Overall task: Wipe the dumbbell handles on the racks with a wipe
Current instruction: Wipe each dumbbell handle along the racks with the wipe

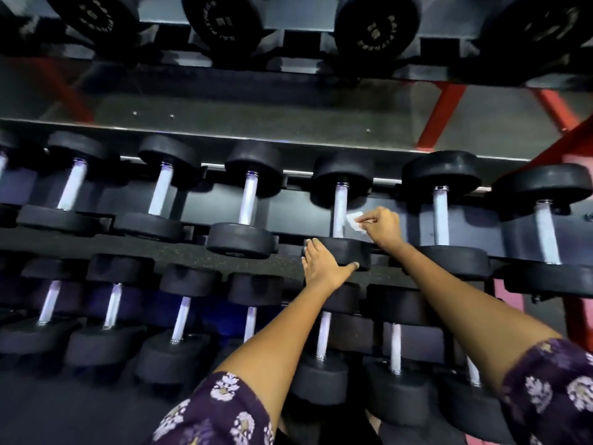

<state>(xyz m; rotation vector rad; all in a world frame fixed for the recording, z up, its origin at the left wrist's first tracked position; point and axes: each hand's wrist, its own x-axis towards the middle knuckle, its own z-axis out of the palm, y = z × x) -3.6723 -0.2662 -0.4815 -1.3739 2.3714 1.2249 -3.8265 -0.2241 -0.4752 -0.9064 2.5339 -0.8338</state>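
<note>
The small white crumpled wipe (355, 222) sits just beside the pale knurled metal handle (339, 211) of a black round-headed dumbbell on the middle rack tier, pinched between the curled fingers and thumb of the right hand (383, 227); whether the wipe touches the handle cannot be told, as only its corner reaches the bar's edge; the left hand (324, 264) lies with straight, spread fingers pressed on the dumbbell's near black head (340, 252), apparently steadying it. Neighbouring dumbbells (248, 200) stand close on either side in the same row, with another row below and larger black weights (375, 27) above, under a grey steel shelf (256, 126) on a red frame (446, 110).

The likely trouble: such a thin pinch on so small a wipe may let it slip and drop behind the rack; wiping one side only would probably leave the handle's far face untouched; pressure on the head could roll the dumbbell and trap fingers against its neighbour.
</note>
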